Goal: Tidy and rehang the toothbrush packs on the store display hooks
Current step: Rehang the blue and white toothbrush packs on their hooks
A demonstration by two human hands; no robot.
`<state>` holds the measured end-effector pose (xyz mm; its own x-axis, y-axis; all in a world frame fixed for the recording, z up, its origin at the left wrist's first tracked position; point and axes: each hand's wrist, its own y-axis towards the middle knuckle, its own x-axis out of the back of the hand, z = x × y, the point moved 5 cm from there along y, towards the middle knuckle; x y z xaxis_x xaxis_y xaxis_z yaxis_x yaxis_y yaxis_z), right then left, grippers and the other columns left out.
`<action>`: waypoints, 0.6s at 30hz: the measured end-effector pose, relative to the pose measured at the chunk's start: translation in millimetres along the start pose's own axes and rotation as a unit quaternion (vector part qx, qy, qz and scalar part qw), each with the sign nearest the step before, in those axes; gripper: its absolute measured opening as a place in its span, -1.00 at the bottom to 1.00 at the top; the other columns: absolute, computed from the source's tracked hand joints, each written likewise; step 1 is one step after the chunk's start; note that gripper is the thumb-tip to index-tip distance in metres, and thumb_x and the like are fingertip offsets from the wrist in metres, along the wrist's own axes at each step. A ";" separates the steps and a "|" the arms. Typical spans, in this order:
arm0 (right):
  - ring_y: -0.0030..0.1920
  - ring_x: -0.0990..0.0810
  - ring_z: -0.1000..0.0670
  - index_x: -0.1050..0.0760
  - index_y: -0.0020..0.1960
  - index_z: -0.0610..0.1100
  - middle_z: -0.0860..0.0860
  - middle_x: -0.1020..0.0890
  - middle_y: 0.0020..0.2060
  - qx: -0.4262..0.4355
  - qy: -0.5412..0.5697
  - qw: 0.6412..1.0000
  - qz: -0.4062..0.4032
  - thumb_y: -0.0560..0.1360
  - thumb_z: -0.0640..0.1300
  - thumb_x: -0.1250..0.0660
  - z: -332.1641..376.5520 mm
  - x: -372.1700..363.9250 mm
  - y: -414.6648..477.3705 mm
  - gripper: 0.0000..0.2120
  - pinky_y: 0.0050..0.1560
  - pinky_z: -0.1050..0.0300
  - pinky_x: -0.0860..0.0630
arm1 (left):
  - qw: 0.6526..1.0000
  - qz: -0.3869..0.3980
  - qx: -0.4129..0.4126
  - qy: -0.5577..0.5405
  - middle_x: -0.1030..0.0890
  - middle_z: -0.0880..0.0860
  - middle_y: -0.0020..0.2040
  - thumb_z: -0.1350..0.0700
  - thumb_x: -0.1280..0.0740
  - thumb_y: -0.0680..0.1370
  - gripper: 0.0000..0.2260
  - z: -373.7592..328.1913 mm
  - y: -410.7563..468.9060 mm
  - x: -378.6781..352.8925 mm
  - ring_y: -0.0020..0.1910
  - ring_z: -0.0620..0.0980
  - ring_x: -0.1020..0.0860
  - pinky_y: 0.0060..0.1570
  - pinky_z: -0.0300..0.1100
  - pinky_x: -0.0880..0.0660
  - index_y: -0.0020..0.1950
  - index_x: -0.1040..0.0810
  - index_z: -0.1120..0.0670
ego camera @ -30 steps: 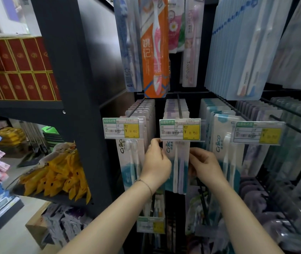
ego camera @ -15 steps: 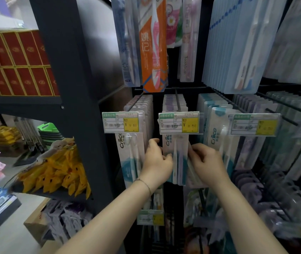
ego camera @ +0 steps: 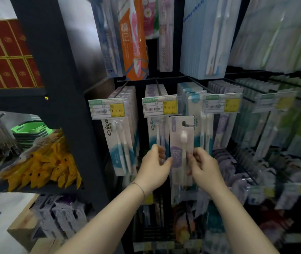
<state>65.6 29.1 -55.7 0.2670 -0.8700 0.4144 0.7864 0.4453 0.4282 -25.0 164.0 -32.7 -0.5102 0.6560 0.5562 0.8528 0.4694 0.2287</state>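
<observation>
A pale purple toothbrush pack with a white brush stands upright in front of the display, off any hook, its hang hole at the top. My left hand pinches its left edge and my right hand grips its right side near the bottom. Right behind it hang white and teal packs on the middle hook, under a yellow price tag. More teal packs hang on the hook to the left.
Rows of packs fill the hooks to the right and above. A black shelf upright stands on the left with red boxes and yellow bags beyond it. Lower hooks carry more packs.
Both hands were at the packs on the middle hook under the tag. They have come down and out with a single purple pack held between them.
</observation>
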 end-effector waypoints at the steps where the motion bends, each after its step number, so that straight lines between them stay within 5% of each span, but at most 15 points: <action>1: -0.32 -0.57 -0.08 -0.38 -0.22 -0.05 -0.04 -0.55 -0.37 0.010 0.006 1.000 0.006 0.60 -0.12 -0.21 0.9 2.5 -2.9 -0.79 -0.28 0.00 -0.47 | 1.000 0.005 -0.012 0.003 -0.53 -0.06 0.01 -0.01 -0.31 0.57 -0.79 -4.5 -1.6 -2.7 -0.06 -0.13 -0.53 -0.13 -0.34 -0.46 0.15 -0.42 0.02; 10: -0.34 -0.55 -0.05 -0.48 -0.15 -0.06 0.04 -0.56 -0.38 0.042 0.046 0.997 0.051 0.60 -0.13 -0.21 -9.7 41.4 -11.9 -0.84 -0.26 -0.09 -0.49 | 0.998 0.023 -0.058 -0.015 -0.66 -0.06 -0.03 0.10 -0.29 0.59 -0.87 -33.2 -12.6 -42.9 -0.06 -0.20 -0.59 -0.01 -0.32 -0.54 0.09 -0.60 0.03; 18: -0.39 -0.54 0.03 -0.49 -0.14 -0.12 0.03 -0.57 -0.41 -0.003 0.025 0.997 0.070 0.61 -0.11 -0.20 -44.0 102.4 -9.9 -0.81 -0.32 0.04 -0.51 | 0.998 0.037 -0.032 -0.031 -0.66 -0.06 -0.02 0.16 -0.30 0.57 -0.86 -63.5 -9.1 -106.7 -0.03 -0.18 -0.59 0.01 -0.30 -0.54 0.09 -0.61 0.05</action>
<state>109.6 -73.8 -52.8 0.4027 -0.8087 0.4287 0.7424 0.5625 0.3639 28.8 52.2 -43.4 -0.4493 0.7243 0.5231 0.8931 0.3799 0.2410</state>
